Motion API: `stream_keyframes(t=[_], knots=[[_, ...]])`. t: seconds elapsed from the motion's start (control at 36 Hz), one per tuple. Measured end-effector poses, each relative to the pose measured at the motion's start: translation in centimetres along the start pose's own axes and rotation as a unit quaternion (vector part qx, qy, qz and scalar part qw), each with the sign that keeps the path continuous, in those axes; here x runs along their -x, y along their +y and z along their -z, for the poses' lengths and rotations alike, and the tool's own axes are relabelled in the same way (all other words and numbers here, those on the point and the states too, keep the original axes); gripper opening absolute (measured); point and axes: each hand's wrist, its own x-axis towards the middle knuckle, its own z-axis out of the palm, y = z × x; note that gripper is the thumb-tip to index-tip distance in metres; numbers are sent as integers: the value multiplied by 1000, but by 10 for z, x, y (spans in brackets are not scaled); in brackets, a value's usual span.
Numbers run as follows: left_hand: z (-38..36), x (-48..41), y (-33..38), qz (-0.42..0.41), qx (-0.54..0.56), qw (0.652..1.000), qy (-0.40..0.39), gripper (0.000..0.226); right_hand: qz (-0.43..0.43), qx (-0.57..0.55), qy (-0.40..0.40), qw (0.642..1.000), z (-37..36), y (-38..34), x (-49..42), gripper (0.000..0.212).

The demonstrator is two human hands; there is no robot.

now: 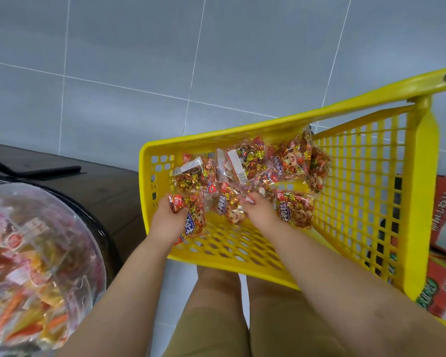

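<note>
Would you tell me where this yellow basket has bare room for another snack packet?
Bare mesh lies between the wrists of the left hand and right hand, down to the near rim of the basket, and right of the packets. Crowded at the far-left end: packets overlap, the left hand gripping one.

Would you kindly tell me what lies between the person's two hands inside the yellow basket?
Head view: the red packet gripped by the left hand, then a second packet at the right hand, over the yellow basket floor.
</note>
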Motion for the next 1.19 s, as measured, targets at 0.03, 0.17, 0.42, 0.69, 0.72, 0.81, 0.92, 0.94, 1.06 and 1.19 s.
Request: stream_keyframes(t=[0.03, 0.17, 0.42, 0.69, 0.72, 0.81, 0.92, 0.94, 1.06, 1.19], knots=[[-1, 0, 1, -5, -11, 1000, 0, 38, 15, 8, 4, 1000, 12, 3, 7, 36], [-10, 4, 5, -2, 6, 1000, -19, 35, 35, -95, -60, 993, 63, 10, 41, 25], [-22, 12, 12, 74, 222, 951, -204, 45, 25, -152, -92, 984, 24, -7, 50, 10], [-14, 0, -11, 45, 179, 975, -125, 32, 117, -68, 220, 966, 41, -49, -23, 29], [-13, -1, -13, 50, 191, 973, -121, 31, 109, -53, 253, 960, 46, -53, -34, 37], [-11, -1, -17, 73, 230, 964, -112, 26, 59, -6, 164, 985, 48, -60, -58, 82], [-6, 1, -19, 84, 251, 958, -109, 24, 38, 72, 99, 992, 44, -62, -69, 111], [-5, 2, -19, 84, 248, 959, -104, 23, 36, 76, 113, 990, 45, -62, -68, 107], [2, 11, -14, 88, 249, 959, -98, 22, 21, 110, 125, 986, 50, -61, -50, 92], [18, 30, -2, 89, 270, 950, -127, 33, 38, 87, 39, 995, 65, -63, 1, 86]])
